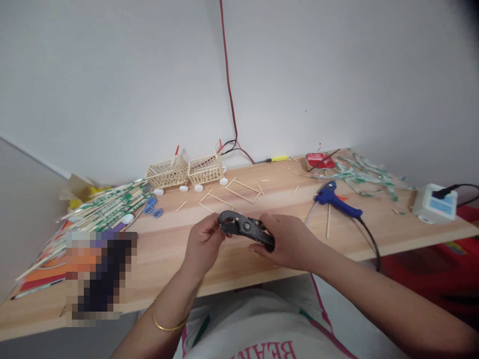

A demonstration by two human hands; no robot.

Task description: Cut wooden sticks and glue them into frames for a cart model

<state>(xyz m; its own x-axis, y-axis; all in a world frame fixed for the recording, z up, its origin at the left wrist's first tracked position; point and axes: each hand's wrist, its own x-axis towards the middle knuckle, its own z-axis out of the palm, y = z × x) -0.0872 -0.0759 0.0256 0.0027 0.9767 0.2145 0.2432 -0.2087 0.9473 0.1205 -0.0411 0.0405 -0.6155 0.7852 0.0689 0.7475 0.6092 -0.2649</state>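
Note:
My right hand [286, 238] is wrapped round the handles of a black hand cutter [245, 227], held above the front part of the table. At the cutter's jaw end, my left hand [204, 244] is closed with thumb and fingertips pinched together; whatever they hold is hidden. Just beyond the hands lie a frame of thin wooden sticks [245, 191] and an open-sided stick frame [217, 200]. Two small stick-built carts on white wheels, a left cart [167, 173] and a right cart [205, 169], stand near the wall.
On the right lie a blue glue gun [339, 199], a loose stick [328, 222] and a white power box [436, 202]. A red container [320, 161] and plastic wrappers [359, 174] are behind. Wrapped sticks [108, 202] and blue bottle caps [153, 208] occupy the left.

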